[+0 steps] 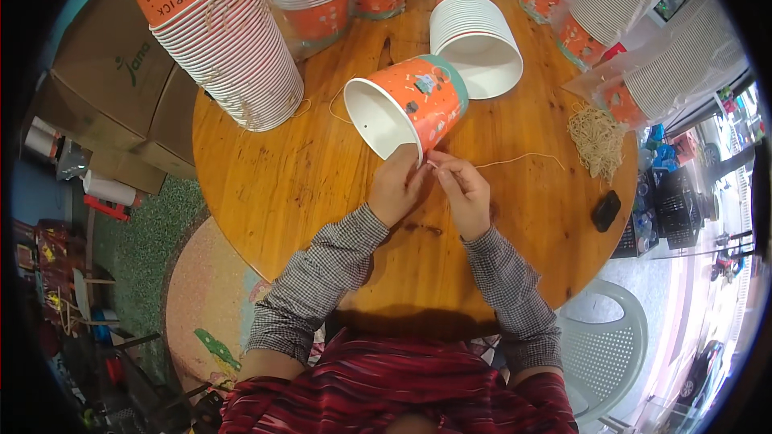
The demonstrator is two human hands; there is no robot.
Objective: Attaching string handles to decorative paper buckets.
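We steadied orange printed paper cup (410,104) lying sideways on round wooden surface (305,185), left hand (396,189) at rim; right hand (465,191) grip pinched thin cream string (515,161). Risk: string slipping, cup rolling.

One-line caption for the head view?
Both hands, left hand and right hand, thread string at an orange paper cup rim.

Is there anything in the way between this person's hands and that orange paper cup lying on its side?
Nothing visible. The left hand is already at the rim of the orange cup, and the right hand beside it pinches a thin string close to that rim. Only bare round wooden table surrounds them.
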